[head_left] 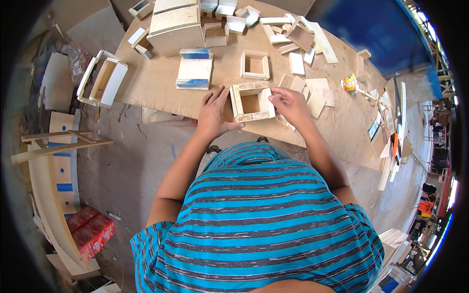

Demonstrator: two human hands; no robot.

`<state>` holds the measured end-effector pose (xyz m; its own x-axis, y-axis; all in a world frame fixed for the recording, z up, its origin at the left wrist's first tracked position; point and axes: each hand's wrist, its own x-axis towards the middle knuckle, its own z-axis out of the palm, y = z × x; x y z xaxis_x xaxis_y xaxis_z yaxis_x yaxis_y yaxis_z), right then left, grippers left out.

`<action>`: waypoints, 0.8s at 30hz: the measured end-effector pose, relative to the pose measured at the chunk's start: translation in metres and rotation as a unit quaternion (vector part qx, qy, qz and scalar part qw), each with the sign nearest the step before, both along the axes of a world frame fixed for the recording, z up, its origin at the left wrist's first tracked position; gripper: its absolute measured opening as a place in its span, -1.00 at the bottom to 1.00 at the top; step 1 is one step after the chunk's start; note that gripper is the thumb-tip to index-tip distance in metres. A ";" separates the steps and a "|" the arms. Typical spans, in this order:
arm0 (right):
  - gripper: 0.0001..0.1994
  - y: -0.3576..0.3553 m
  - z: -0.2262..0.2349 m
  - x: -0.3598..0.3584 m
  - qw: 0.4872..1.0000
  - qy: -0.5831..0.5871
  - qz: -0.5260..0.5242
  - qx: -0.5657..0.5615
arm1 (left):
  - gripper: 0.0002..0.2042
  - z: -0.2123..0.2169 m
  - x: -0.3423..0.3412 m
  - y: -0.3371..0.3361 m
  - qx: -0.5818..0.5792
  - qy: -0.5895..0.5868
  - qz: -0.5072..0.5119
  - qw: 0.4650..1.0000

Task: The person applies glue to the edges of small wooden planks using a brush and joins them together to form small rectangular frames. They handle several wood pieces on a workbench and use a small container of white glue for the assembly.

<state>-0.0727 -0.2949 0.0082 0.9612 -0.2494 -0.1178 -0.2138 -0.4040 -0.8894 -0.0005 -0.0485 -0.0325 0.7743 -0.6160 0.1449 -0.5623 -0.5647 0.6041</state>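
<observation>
A small open wooden box frame (237, 103) lies at the near edge of the workbench, its hollow facing up and a pale board (266, 103) along its right side. My left hand (213, 115) is beside it on the left, fingers stretched out, the thumb reaching to its near left corner. At the right side, my right hand (291, 104) has thumb and fingers bent together on the pale board. Just beyond sits a similar wooden frame (256, 77). Left of that lies a white and blue wooden piece (194, 72).
The wooden workbench (166, 80) also carries a larger wooden box (175, 29), piled offcuts (298, 36), thin board pieces (320, 95) and a yellow cup (349, 83). An orange-handled tool (394, 145) lies among strips at right. Red packages (93, 233) sit on the floor at lower left.
</observation>
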 end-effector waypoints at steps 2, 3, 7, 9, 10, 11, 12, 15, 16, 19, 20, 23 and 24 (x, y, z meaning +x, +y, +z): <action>-0.64 0.001 0.005 0.001 0.999 0.023 -0.010 0.043 | 0.17 0.002 0.000 -0.001 0.000 0.007 -0.001 1.000; -0.64 0.002 0.007 0.001 0.997 0.035 -0.014 0.064 | 0.17 0.002 0.000 -0.001 -0.001 0.009 0.000 1.000; -0.70 0.005 0.000 -0.001 0.996 0.014 -0.018 0.081 | 0.17 0.000 0.000 -0.001 0.002 0.019 0.004 1.000; -0.74 0.008 -0.001 -0.004 0.997 -0.001 -0.023 0.080 | 0.17 -0.004 0.001 -0.001 0.003 0.019 0.003 1.000; -0.77 0.009 -0.002 -0.005 0.998 -0.011 -0.022 0.066 | 0.17 -0.005 0.002 -0.001 0.004 0.020 0.003 1.000; -0.78 0.009 -0.004 -0.005 0.998 -0.021 -0.020 0.053 | 0.17 -0.005 0.002 -0.002 0.004 0.020 0.002 1.000; -0.80 0.009 -0.005 -0.006 0.999 -0.030 -0.018 0.039 | 0.17 -0.004 0.002 -0.002 0.005 0.022 0.002 1.000; -0.79 0.008 -0.003 -0.005 0.999 -0.046 -0.009 0.024 | 0.17 -0.003 0.002 -0.002 0.011 0.017 -0.001 1.000; -0.78 0.008 0.002 -0.003 0.999 -0.050 -0.005 -0.014 | 0.17 -0.003 0.002 -0.002 0.015 0.014 -0.001 1.000; -0.73 0.004 0.025 0.006 0.983 -0.103 0.026 -0.152 | 0.17 -0.003 0.001 -0.002 0.016 0.024 -0.002 1.000; -0.71 0.003 0.032 0.014 0.965 -0.147 0.047 -0.211 | 0.16 -0.004 0.001 -0.001 0.010 0.018 0.000 1.000; -0.64 0.008 0.039 0.032 0.924 -0.195 0.137 -0.299 | 0.15 -0.009 0.002 0.000 0.000 0.009 0.001 1.000; -0.62 0.012 0.040 0.038 0.913 -0.199 0.171 -0.314 | 0.15 -0.009 0.002 0.000 0.001 0.011 0.001 1.000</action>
